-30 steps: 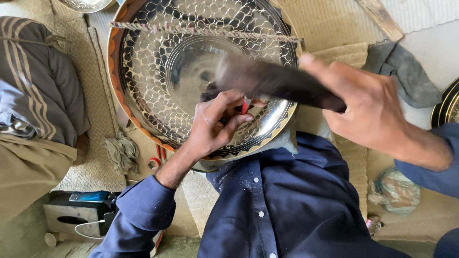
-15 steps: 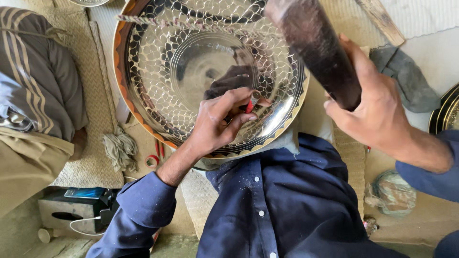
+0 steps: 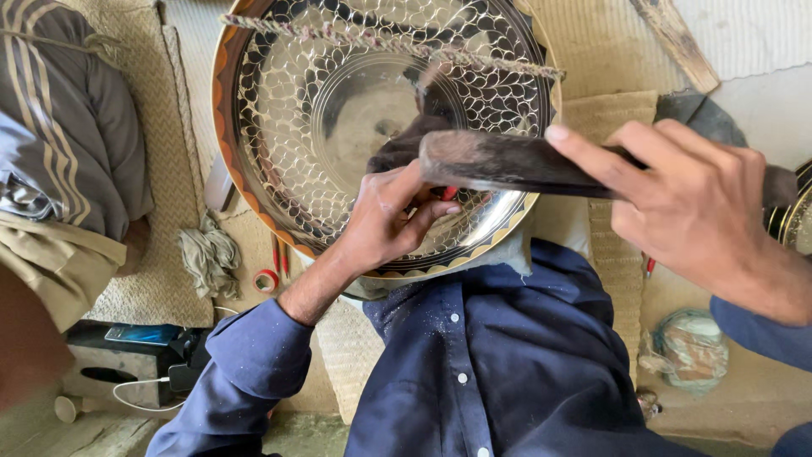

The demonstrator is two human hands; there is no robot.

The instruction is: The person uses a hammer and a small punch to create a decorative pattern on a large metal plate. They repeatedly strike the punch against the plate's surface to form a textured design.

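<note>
A large round metal tray [image 3: 279, 169] with a scale-like engraved pattern and an orange rim leans against my lap. My left hand [image 3: 385, 220] rests on its lower part, fingers pinched around a small red-tipped tool [image 3: 449, 193] set against the metal. My right hand [image 3: 685, 203] grips a dark wooden mallet [image 3: 499, 161] held level, its head just above my left hand's fingers. A twisted rope [image 3: 389, 42] crosses the tray's upper part.
A person in striped dark clothing [image 3: 59, 144] sits at the left on a woven mat [image 3: 161, 279]. A crumpled rag [image 3: 207, 258], a red tape roll [image 3: 266, 280] and red-handled tools lie beside the tray. A phone and cable sit at lower left, a cloth bundle [image 3: 692, 349] at lower right.
My right hand swung the mallet up to a raised, tilted position and has brought it back down over my left hand. The left hand stays on the tray with the small tool.
</note>
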